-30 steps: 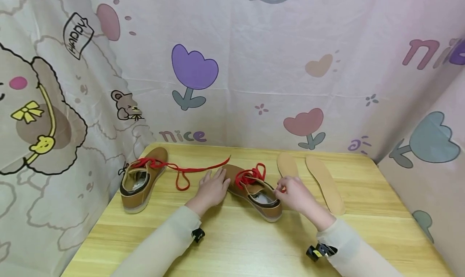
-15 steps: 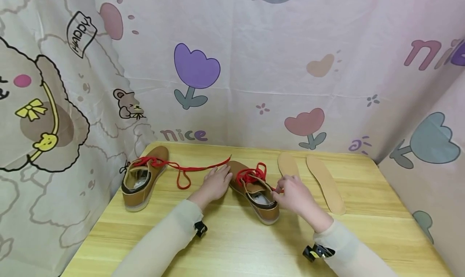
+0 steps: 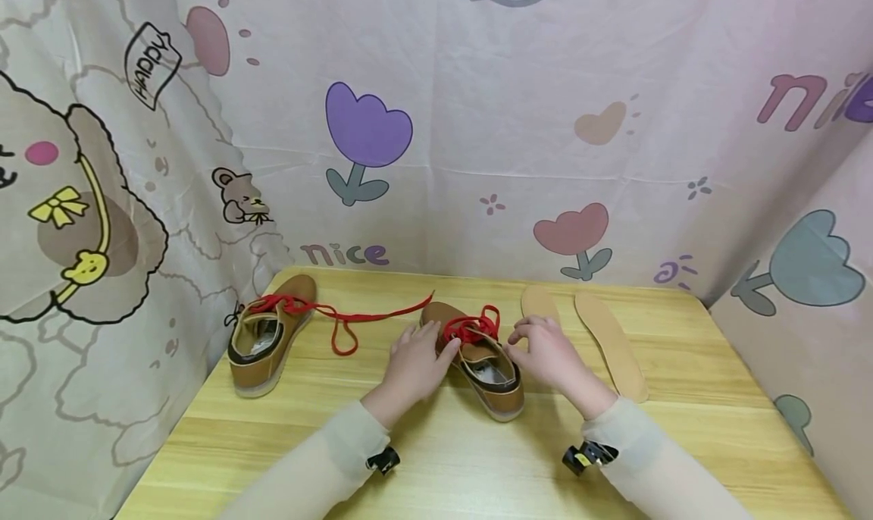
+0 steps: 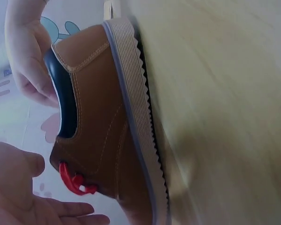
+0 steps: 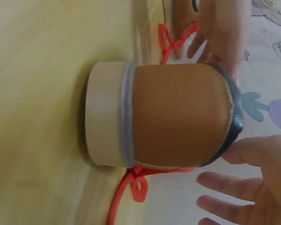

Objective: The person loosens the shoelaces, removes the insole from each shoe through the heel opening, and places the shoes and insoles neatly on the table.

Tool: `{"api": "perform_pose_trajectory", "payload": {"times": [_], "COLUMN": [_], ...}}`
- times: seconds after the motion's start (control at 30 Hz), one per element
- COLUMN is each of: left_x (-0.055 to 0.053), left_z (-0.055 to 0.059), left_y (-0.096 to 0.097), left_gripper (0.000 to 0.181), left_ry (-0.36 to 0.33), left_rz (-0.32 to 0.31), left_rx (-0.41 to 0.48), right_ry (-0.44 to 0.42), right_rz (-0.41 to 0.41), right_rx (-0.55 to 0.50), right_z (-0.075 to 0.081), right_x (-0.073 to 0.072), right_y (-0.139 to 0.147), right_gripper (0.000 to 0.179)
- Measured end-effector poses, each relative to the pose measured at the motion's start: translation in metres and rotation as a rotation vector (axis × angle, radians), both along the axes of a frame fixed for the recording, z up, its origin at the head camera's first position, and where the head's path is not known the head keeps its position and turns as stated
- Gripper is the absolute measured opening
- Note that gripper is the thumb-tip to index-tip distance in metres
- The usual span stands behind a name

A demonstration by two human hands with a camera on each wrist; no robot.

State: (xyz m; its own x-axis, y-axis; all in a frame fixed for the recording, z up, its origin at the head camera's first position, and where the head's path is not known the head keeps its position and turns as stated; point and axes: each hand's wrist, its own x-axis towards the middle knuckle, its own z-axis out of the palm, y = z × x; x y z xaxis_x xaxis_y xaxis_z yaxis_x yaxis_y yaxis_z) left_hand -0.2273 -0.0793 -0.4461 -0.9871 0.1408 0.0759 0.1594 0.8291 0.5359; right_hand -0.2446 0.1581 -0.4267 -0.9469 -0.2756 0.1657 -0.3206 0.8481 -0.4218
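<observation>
A brown lace-up shoe [image 3: 501, 402] with red laces [image 3: 470, 329] stands upright on the table between my hands, its heel towards me. My left hand [image 3: 417, 364] is at its left side, with fingers extended near the toe and laces; the left wrist view shows a slight gap between that hand [image 4: 14, 187] and the shoe. On the other side, my right hand [image 3: 549, 353] is by the shoe's collar. In the right wrist view its fingers are spread, the thumb close to or touching the collar edge. Neither hand grips anything.
A second brown shoe [image 3: 289, 346] stands at the table's left, its red lace [image 3: 368, 317] trailing right. Two tan insoles [image 3: 614, 346] lie at the right, the nearer-to-centre insole [image 3: 539, 304] partly behind my right hand. Patterned curtains [image 3: 464, 126] surround the wooden table [image 3: 464, 474].
My right hand has let go of the red lace it was pinching beside the shoe and shifted slightly up and left. The left hand has moved right, closer to the laces.
</observation>
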Motion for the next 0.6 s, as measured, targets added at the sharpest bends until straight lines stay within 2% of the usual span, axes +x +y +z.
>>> {"api": "perform_pose_trajectory", "payload": {"times": [0.3, 0.47, 0.6], "left_x": [0.003, -0.002, -0.010], "left_z": [-0.006, -0.009, -0.012], "left_y": [0.011, 0.009, 0.004], "left_gripper": [0.068, 0.062, 0.059], "left_ry": [0.007, 0.005, -0.008], "left_rz": [-0.023, -0.069, -0.100], "left_rx": [0.007, 0.032, 0.051], "right_ry": [0.067, 0.095, 0.165], "right_rz": [0.056, 0.057, 0.079], "right_rx": [0.060, 0.062, 0.105], "right_z": [-0.013, -0.013, -0.016], "right_x": [-0.004, 0.000, 0.003], "right_y": [-0.006, -0.010, -0.016], "right_gripper": [0.015, 0.017, 0.018]}}
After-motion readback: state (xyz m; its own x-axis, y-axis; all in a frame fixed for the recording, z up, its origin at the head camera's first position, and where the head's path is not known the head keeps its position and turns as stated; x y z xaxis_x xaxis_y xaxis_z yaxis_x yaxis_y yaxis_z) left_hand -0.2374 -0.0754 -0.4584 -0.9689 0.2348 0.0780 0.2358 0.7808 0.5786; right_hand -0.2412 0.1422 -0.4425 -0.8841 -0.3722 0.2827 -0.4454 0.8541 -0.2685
